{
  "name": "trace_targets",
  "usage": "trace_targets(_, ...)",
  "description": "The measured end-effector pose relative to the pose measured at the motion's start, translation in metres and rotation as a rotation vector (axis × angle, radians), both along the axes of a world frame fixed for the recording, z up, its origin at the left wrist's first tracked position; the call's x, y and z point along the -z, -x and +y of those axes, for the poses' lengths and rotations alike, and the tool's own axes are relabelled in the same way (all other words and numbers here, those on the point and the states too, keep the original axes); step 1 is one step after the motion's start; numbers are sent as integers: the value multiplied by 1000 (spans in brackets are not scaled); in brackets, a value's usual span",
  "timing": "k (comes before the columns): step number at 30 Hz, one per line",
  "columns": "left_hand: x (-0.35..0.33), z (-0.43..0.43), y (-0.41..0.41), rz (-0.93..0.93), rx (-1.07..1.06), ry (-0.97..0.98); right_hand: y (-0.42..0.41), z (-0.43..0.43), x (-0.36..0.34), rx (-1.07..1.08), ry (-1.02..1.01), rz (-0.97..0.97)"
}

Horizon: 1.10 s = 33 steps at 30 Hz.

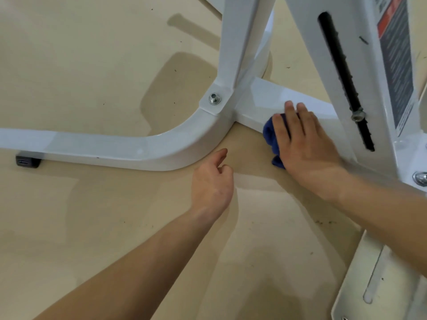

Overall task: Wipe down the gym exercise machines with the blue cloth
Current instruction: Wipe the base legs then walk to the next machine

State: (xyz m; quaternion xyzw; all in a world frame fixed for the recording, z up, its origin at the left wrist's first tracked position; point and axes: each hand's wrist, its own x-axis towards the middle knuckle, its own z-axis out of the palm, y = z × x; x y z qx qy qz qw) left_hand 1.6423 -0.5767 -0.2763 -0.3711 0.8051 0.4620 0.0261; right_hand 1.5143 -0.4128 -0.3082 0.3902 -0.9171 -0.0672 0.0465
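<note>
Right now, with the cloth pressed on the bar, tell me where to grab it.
Probably pinch the bunched fold of the cloth that sticks out beside the right hand, coming from the floor side with the left hand. The flat right hand covers the rest, and the upright post blocks the right side.

Two bare arms reach forward and down. The left forearm (127,262) comes in from the lower left corner. The left hand (212,181) is turned on its side, thumb pointing ahead, fingers loosely curled, holding nothing. The right forearm (381,204) enters from the right edge. The right hand (305,144) lies palm down, fingers straight and together, pressing flat on a blue cloth (271,135).
</note>
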Motion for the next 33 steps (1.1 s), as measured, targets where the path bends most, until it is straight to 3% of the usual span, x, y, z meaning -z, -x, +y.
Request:
trace_targets(9, 5, 8, 0, 48, 47, 56, 18, -75, -17, 29, 24, -107)
trace_targets(15, -7, 44, 25, 120, 91, -39, -1, -5, -21, -42, 61, -116)
trace_targets(22, 3, 88, 37, 154, 363, -209, -47, 70, -13, 78, 407, -240)
trace_targets(25, 1, 87, 39, 163, 290, -212, -47, 74, -11, 1, 492, -153)
trace_targets(29, -1, 75, 51, 229, 55, -129, -62, 72, -12, 15, 383, 1)
trace_targets(33, -7, 82, 61, 317, -111, -241, -81, 77, -11, 101, 295, -128)
